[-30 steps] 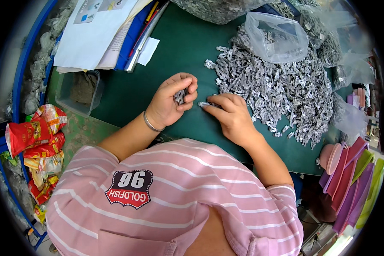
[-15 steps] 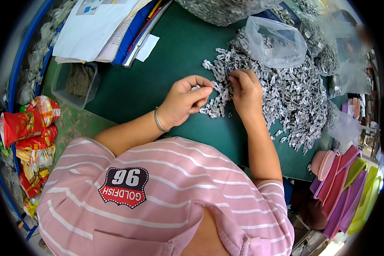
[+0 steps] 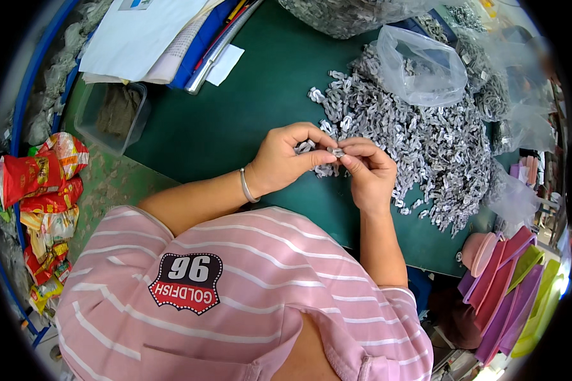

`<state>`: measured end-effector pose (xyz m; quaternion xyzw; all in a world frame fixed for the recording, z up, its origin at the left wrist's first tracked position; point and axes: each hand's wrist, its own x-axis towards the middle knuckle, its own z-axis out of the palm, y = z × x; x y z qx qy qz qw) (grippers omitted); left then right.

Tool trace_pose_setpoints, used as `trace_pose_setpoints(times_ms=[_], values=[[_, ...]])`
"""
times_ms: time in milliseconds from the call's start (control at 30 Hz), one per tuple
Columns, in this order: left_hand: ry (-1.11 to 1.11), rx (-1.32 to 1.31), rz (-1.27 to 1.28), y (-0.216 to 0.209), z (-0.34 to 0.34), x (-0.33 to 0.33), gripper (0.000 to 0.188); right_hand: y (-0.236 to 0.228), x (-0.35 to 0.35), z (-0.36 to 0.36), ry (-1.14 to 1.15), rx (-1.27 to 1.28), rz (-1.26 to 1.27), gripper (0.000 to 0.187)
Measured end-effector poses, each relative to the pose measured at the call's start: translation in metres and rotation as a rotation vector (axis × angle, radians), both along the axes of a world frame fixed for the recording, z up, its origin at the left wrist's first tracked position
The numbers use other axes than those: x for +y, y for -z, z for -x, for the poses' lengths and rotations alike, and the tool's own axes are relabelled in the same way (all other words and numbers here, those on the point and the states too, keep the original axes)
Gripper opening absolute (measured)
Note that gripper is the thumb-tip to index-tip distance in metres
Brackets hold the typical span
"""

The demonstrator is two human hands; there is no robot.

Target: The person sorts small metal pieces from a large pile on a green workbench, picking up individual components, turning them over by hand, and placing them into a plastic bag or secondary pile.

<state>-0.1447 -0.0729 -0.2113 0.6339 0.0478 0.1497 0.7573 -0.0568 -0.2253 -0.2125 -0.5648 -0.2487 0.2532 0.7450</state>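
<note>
A small grey looped metal piece [image 3: 336, 152] is pinched between my two hands at the near left edge of a pile. My left hand [image 3: 289, 157], with a silver bangle [image 3: 246, 185] at its wrist, grips it from the left with thumb and fingers. From the right, my right hand [image 3: 370, 173] closes on the same piece with thumb and forefinger. Several like pieces show under the left fingers. The large pile of grey metal pieces [image 3: 426, 152] spreads to the right over the green tabletop [image 3: 235, 101]. The exact shape of the held piece is too small to tell.
An open clear plastic bag [image 3: 419, 70] lies on the pile. Behind it sits a fuller bag [image 3: 337, 16]. At far left are papers [image 3: 140, 38], a blue folder [image 3: 200, 44] and a clear tub [image 3: 114, 117]. Pink, purple and green bins [image 3: 511, 286] stand at the right.
My right hand has come off the pile toward me and met my left hand. Both now pinch one piece together. The view has shifted slightly.
</note>
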Motion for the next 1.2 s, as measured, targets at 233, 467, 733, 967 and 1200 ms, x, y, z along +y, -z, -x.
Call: trace_pose_setpoints(times_ms=[233,467,733,967,1200], values=[[0.085,0.097,0.268,0.003,0.004,0.000,0.018,-0.004,0.002,0.011,0.131,-0.118,-0.117,0.034],[0.245,0.207,0.560,0.010,0.002,0.001,0.022,-0.002,0.006,0.017,0.171,-0.397,-0.162,0.036],[0.280,0.438,0.924,-0.009,-0.012,0.018,0.017,-0.007,-0.010,-0.011,0.446,-0.684,0.391,0.007],[0.148,0.264,0.583,-0.018,-0.030,0.025,0.009,-0.003,0.003,0.003,0.358,-1.047,0.729,0.023],[0.118,0.314,0.328,-0.004,-0.019,0.014,0.014,0.002,0.004,0.006,0.322,-1.052,0.659,0.022]])
